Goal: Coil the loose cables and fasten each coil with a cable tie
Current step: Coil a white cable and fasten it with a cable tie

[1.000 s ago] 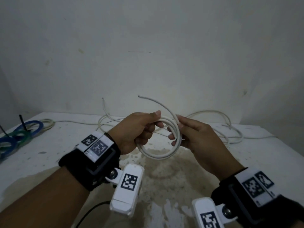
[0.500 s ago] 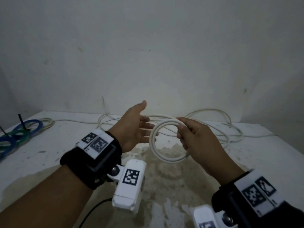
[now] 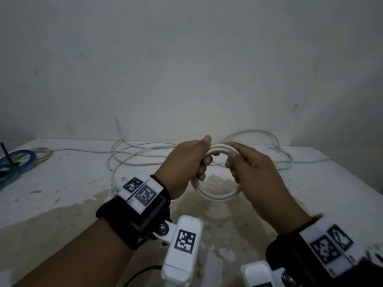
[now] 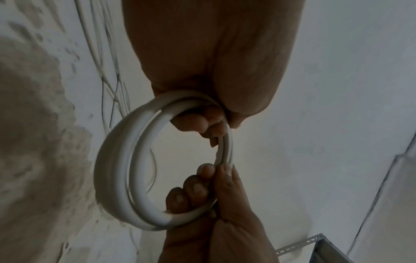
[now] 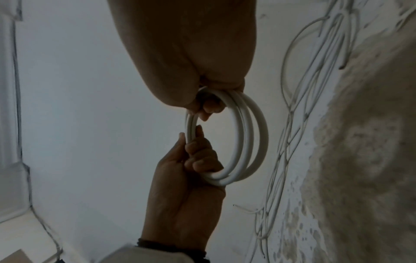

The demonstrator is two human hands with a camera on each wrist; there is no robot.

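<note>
White, stained worktop [image 3: 62, 183] carries loose cable [image 3: 145, 150] along its back edge. Above it, left hand [image 3: 184, 162] and right hand [image 3: 252, 168] both grip the white coil [image 3: 217, 196], hiding its sides. Blue rings [image 3: 18, 157] are cut off at the left edge.

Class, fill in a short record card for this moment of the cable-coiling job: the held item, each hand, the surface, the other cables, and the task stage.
held item: white cable coil, several loops, held above the table
left hand: grips the coil's left side
right hand: pinches the coil's top right
surface: stained white table
loose cables: thin white cables tangled near the wall
finished coils: blue and green coils at far left
stage: no tie visible on the coil
</note>
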